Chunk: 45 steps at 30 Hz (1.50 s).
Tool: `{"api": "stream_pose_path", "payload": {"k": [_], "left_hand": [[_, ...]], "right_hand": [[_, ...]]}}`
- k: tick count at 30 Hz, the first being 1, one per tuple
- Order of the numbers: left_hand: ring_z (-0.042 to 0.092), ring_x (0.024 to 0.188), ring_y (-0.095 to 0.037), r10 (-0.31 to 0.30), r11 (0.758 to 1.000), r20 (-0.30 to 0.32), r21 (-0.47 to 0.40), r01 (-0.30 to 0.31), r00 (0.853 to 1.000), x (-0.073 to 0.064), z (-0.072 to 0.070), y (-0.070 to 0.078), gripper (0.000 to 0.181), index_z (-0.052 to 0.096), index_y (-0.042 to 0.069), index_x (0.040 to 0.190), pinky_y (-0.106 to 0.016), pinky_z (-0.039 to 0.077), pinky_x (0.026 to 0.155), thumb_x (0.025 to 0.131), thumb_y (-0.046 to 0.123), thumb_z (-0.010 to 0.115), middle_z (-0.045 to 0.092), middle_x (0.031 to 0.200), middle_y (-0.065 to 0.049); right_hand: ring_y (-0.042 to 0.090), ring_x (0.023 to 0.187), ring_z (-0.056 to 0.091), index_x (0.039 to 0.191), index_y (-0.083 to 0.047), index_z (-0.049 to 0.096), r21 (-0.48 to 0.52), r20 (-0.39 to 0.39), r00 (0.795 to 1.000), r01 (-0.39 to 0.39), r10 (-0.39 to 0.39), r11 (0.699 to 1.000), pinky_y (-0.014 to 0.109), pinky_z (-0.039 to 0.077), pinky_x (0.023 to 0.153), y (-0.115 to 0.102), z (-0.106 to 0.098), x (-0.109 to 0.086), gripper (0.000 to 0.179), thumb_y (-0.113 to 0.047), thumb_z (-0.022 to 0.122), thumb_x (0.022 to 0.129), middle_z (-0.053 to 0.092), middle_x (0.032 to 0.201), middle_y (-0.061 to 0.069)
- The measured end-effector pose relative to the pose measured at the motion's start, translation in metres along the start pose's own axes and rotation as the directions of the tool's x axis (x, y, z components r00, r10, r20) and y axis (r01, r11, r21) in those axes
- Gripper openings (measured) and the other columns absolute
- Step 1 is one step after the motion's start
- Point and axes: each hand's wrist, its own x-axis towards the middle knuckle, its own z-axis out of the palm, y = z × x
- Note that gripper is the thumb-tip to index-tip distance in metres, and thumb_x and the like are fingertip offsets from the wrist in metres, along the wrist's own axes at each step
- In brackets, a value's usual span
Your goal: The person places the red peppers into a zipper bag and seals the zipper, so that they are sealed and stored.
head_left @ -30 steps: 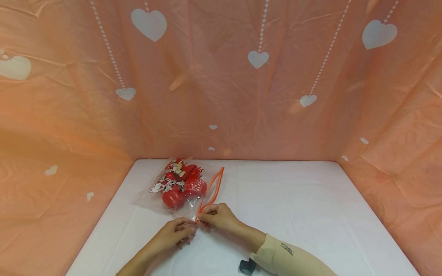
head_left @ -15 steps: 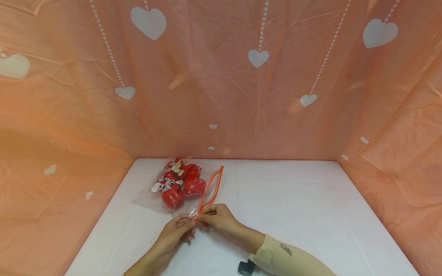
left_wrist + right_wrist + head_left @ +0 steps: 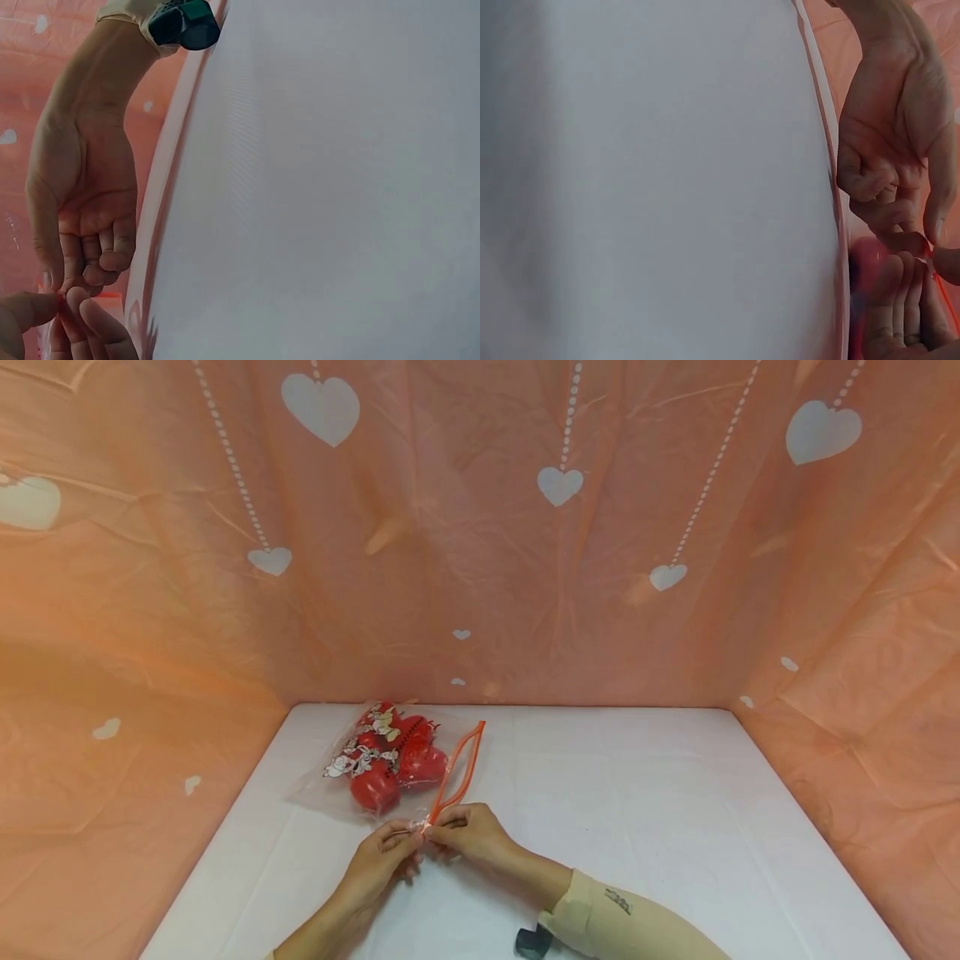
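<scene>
A clear printed zip bag (image 3: pixel 318 789) lies at the far left of the white table in the head view. Inside it are several shiny red rounded things (image 3: pixel 375 789), partly behind the cartoon print. The bag's orange zip strip (image 3: pixel 476 745) bows apart toward its far end and comes together at the near end. There my right hand (image 3: pixel 476 835) pinches the strip between thumb and fingers. Right against it, my left hand (image 3: pixel 375 864) pinches the near corner of the bag. In the left wrist view the fingertips of my right hand (image 3: pixel 97 172) and left hand (image 3: pixel 101 330) meet.
The white table (image 3: pixel 637 810) extends to the right of the bag. Orange curtain (image 3: pixel 495 585) with pale hearts hangs behind it and at both sides. A dark camera (image 3: pixel 533 942) sits at my right wrist, below the beige sleeve (image 3: pixel 630 914).
My left hand has moved up and right to the bag's near corner, and its fingers have closed on it. The right hand keeps its pinch on the strip, nearly still. The bag barely moves.
</scene>
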Motion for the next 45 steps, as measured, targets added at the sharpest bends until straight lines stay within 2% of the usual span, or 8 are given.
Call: {"api": "stream_pose_path", "payload": {"k": [10,21,30,37,42,45], "left_hand": [[0.063,0.068,-0.008,0.018,1.0,-0.076,0.004,-0.017,0.997,0.0,0.007,0.002,0.021,0.064,-0.007,0.122,-0.021,0.053,0.062,0.104,0.002,0.066,0.072,0.082,-0.001],[0.053,0.066,-0.008,0.037,0.999,-0.158,0.039,-0.031,0.987,0.003,0.014,-0.005,0.009,0.069,-0.005,0.108,-0.021,0.045,0.06,0.103,0.002,0.067,0.066,0.077,0.0],[0.057,0.068,-0.01,0.049,0.997,-0.205,0.068,-0.036,0.978,0.005,0.016,-0.007,0.009,0.067,-0.007,0.108,-0.022,0.047,0.059,0.102,0.0,0.067,0.074,0.087,-0.005],[0.054,0.067,-0.011,0.052,0.996,-0.211,0.077,-0.036,0.976,0.006,0.017,-0.009,0.007,0.067,-0.006,0.104,-0.023,0.046,0.059,0.102,0.001,0.068,0.069,0.081,-0.005],[0.054,0.066,-0.01,0.055,0.997,-0.207,0.068,-0.042,0.977,0.005,0.017,-0.008,0.007,0.067,-0.004,0.103,-0.022,0.045,0.058,0.101,0.002,0.069,0.068,0.08,-0.002],[0.054,0.066,-0.01,0.049,0.996,-0.21,0.077,-0.034,0.976,0.006,0.017,-0.008,0.008,0.067,-0.005,0.103,-0.022,0.046,0.059,0.102,0.003,0.069,0.068,0.079,-0.002]], "right_hand": [[0.009,0.067,0.071,0.099,0.011,0.077,-0.04,0.009,1.0,0.014,-0.014,0.999,0.025,0.059,0.062,-0.001,0.001,0.001,0.019,-0.008,0.077,0.098,0.078,0.088,0.023],[0.011,0.066,0.071,0.097,0.01,0.077,-0.064,0.01,1.0,0.002,-0.002,0.998,0.025,0.058,0.061,-0.004,0.001,-0.001,0.017,-0.007,0.077,0.097,0.078,0.086,0.025],[0.013,0.064,0.069,0.096,0.009,0.079,-0.113,0.002,1.0,0.027,-0.027,0.993,0.03,0.06,0.06,-0.003,-0.005,0.003,0.015,-0.006,0.077,0.095,0.078,0.083,0.022],[0.007,0.062,0.06,0.092,0.008,0.078,-0.134,-0.045,0.998,0.035,-0.042,0.99,0.026,0.055,0.058,0.001,-0.01,0.01,0.015,-0.007,0.078,0.093,0.074,0.075,0.017],[0.005,0.06,0.059,0.09,0.007,0.079,-0.141,-0.056,0.997,0.038,-0.046,0.989,0.02,0.05,0.055,0.003,-0.012,0.015,0.014,-0.007,0.078,0.091,0.073,0.071,0.007],[0.006,0.058,0.059,0.09,0.006,0.078,-0.146,-0.066,0.996,0.044,-0.054,0.988,0.02,0.05,0.053,0.002,-0.013,0.017,0.012,-0.006,0.078,0.091,0.073,0.07,0.008]]}}
